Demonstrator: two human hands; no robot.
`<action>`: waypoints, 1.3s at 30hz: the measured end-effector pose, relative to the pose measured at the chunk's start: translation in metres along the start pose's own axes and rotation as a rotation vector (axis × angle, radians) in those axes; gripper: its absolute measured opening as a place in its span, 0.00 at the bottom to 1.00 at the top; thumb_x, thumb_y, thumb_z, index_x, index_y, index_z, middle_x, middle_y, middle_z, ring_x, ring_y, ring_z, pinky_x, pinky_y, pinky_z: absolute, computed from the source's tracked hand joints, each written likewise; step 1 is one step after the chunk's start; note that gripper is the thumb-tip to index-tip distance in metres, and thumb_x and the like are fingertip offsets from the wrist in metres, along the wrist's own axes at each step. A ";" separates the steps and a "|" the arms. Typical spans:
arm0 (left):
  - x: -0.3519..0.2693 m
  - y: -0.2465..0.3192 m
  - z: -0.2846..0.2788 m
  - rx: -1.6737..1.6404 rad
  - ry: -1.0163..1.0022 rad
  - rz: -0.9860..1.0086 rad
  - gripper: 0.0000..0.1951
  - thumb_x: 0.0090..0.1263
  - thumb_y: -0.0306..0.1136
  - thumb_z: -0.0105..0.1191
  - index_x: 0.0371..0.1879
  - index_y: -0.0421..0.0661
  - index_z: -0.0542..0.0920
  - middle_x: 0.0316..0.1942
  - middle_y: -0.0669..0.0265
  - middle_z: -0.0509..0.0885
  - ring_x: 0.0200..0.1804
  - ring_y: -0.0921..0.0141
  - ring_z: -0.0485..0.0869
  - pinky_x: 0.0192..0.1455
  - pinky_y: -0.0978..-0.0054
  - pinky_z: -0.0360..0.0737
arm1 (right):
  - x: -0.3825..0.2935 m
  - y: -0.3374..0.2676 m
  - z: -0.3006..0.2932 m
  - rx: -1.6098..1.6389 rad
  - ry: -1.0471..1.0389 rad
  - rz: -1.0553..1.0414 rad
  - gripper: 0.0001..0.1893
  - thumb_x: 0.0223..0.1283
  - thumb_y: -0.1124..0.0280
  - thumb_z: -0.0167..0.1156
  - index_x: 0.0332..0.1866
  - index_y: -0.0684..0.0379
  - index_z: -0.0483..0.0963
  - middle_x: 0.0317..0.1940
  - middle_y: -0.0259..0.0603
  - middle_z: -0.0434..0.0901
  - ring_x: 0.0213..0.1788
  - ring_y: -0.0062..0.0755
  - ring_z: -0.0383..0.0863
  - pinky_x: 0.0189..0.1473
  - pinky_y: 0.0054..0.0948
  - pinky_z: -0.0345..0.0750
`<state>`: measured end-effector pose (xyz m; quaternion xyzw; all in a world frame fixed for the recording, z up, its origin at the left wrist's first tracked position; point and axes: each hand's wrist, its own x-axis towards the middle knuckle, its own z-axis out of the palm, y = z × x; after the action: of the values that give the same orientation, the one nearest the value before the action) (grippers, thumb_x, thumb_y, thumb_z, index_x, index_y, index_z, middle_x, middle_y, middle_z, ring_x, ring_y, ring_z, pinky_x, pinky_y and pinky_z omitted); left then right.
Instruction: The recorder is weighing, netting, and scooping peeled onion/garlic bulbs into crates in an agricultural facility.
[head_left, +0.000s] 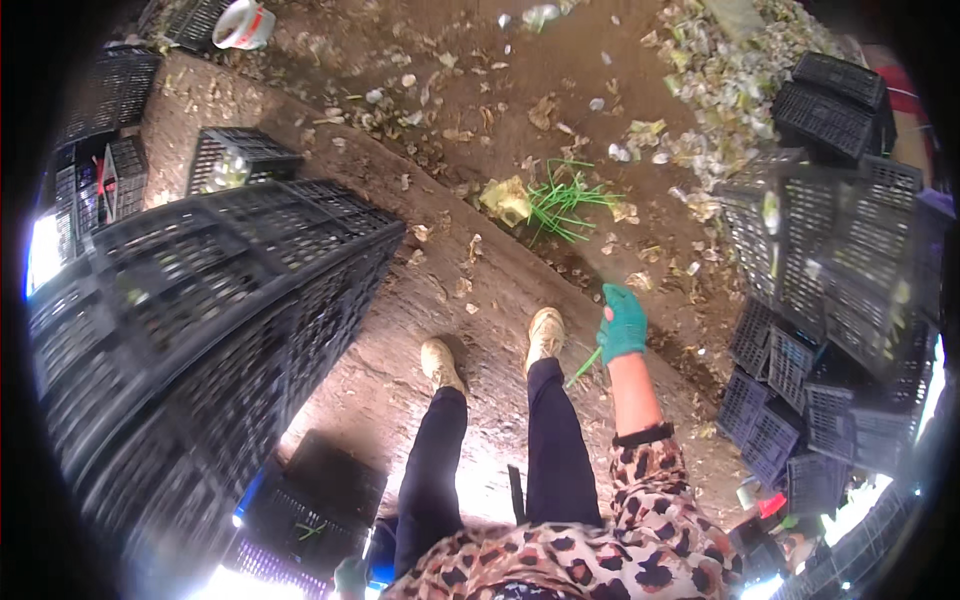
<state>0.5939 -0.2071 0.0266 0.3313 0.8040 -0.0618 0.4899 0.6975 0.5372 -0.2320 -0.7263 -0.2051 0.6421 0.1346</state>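
Note:
My right hand (624, 321), in a green work glove, is closed around a thin green strip (587, 367) whose free end hangs down beside my right leg. At the bottom edge, a gloved hand that appears to be my left (350, 576) shows only in part, close to a black plastic crate (315, 517); its fingers are hidden. Ahead on the dirt floor lies a loose heap of similar green strips (566, 201), with a dry yellowish leaf (505, 201) against it. My two dusty shoes (545, 334) stand on the packed floor.
Large stacked black crates (247, 277) rise at left, near a smaller crate (244, 159) holding pale produce. More crates (825, 232) pile up at right. Leaf scraps (720, 97) cover the upper right floor. A white bucket (244, 26) lies at the upper left.

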 end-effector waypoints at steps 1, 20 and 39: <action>-0.008 0.000 -0.005 -0.011 0.010 -0.002 0.05 0.59 0.29 0.53 0.33 0.43 0.78 0.26 0.62 0.81 0.25 0.70 0.81 0.25 0.69 0.77 | -0.042 -0.022 0.006 -0.013 -0.042 0.051 0.08 0.60 0.66 0.60 0.40 0.58 0.78 0.20 0.28 0.72 0.14 0.16 0.64 0.15 0.18 0.60; -0.092 0.169 -0.239 -1.810 1.483 -0.356 0.23 0.66 0.30 0.56 0.60 0.41 0.69 0.28 0.73 0.78 0.25 0.81 0.73 0.24 0.84 0.71 | -0.620 -0.302 0.088 -0.219 -2.376 -1.444 0.11 0.47 0.62 0.71 0.29 0.58 0.82 0.21 0.29 0.67 0.18 0.27 0.66 0.17 0.27 0.59; -0.245 0.118 -0.574 -0.202 1.358 -0.495 0.69 0.37 0.57 0.73 0.70 0.32 0.38 0.72 0.41 0.43 0.75 0.51 0.43 0.76 0.65 0.46 | -0.814 -0.202 0.212 -1.011 -1.264 -2.305 0.59 0.37 0.52 0.75 0.72 0.63 0.44 0.63 0.57 0.65 0.63 0.50 0.69 0.63 0.38 0.67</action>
<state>0.3092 0.0117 0.5505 0.0585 0.9838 0.1227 -0.1169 0.3881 0.3168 0.5457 0.2848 -0.9067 0.2444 0.1923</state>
